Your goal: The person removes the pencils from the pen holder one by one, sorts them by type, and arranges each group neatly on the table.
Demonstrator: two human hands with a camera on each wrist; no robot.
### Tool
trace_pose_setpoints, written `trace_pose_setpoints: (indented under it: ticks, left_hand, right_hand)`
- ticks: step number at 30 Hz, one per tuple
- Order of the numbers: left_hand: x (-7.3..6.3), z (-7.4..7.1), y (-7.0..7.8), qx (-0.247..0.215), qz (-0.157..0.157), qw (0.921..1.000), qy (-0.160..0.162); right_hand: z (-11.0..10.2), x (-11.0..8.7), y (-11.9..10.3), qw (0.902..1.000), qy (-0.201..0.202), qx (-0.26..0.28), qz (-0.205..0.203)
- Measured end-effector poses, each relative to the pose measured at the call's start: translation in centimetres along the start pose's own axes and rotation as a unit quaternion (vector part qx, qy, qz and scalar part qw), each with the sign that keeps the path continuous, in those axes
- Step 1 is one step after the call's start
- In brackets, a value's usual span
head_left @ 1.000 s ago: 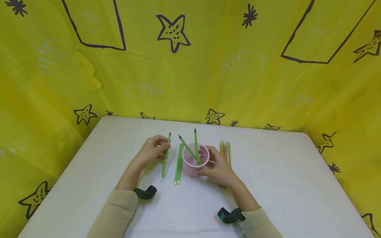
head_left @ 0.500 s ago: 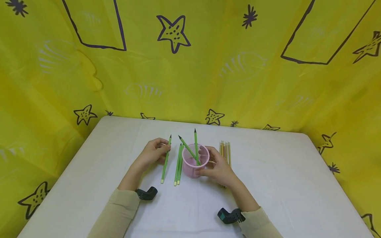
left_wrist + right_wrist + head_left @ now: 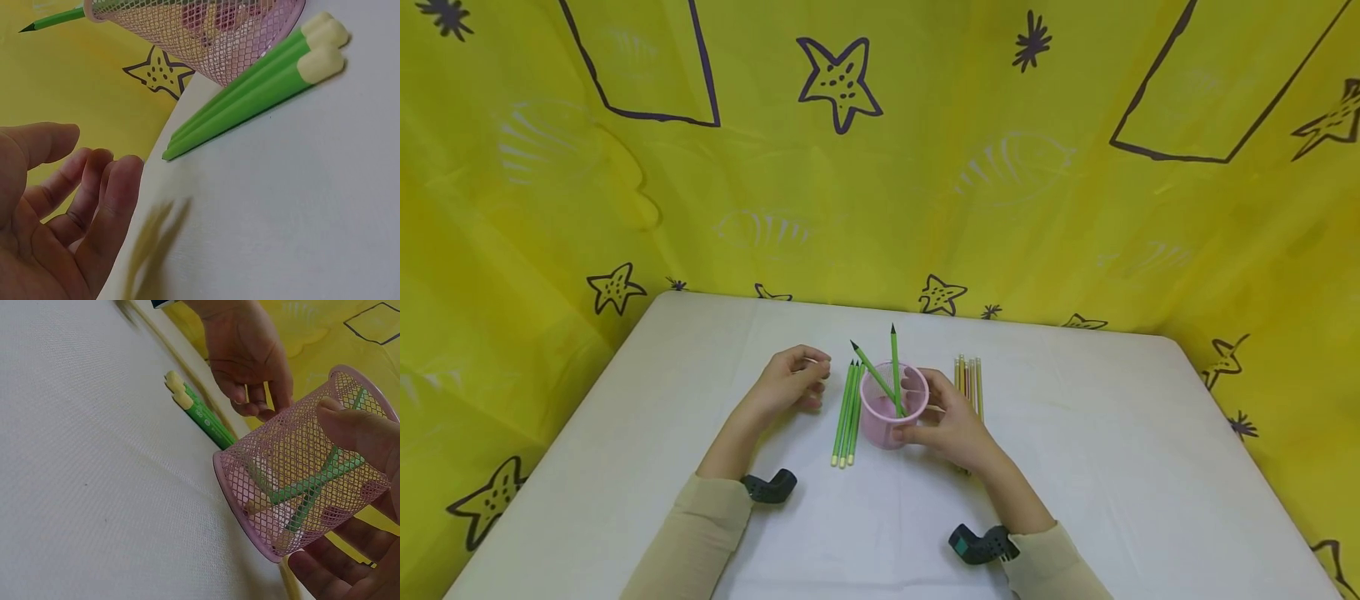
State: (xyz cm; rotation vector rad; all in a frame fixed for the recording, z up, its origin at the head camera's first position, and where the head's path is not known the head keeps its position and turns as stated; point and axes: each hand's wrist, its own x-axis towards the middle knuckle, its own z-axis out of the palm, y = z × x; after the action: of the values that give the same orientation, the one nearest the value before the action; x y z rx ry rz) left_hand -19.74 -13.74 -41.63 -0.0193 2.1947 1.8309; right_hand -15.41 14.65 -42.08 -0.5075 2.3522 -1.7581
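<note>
My right hand [image 3: 951, 421] grips a pink mesh pencil cup [image 3: 294, 469], thumb on the near side and fingers around the far side. Two green pencils [image 3: 895, 367] lean inside it, dark points up. Just left of the cup, three green pencils [image 3: 250, 94] lie side by side on the table, cream ends toward me. My left hand [image 3: 790, 383] hovers left of them with its fingers loosely bent. In the left wrist view nothing is between its thumb and fingers, and the pencils lie a short way off.
Several yellowish pencils [image 3: 977, 383] lie to the right of the cup, partly behind the right hand. A white cloth covers the table [image 3: 1075, 467]. A yellow curtain [image 3: 880, 183] with drawn starfish hangs behind and at both sides.
The green pencil that my left hand was holding now lies beside the two others on the table, released. The right hand and cup have stayed in place.
</note>
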Motion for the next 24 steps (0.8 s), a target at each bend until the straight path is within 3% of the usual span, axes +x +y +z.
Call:
trace_pose_setpoints:
  ticks: [7, 16, 24]
  left_hand:
    - [-0.5, 0.1, 0.7, -0.01, 0.014, 0.9998, -0.014]
    - [-0.8, 0.4, 1.7, -0.057, 0.035, 0.9962, -0.055]
    - [-1.2, 1.3, 2.0, -0.063, 0.061, 0.992, -0.091]
  right_hand:
    - [0.0, 0.0, -0.1, 1.0, -0.001, 0.0, 0.0]
    - [0.0, 0.0, -0.1, 1.0, 0.001, -0.003, -0.001]
    - [0.0, 0.0, 0.0, 1.0, 0.003, -0.007, -0.002]
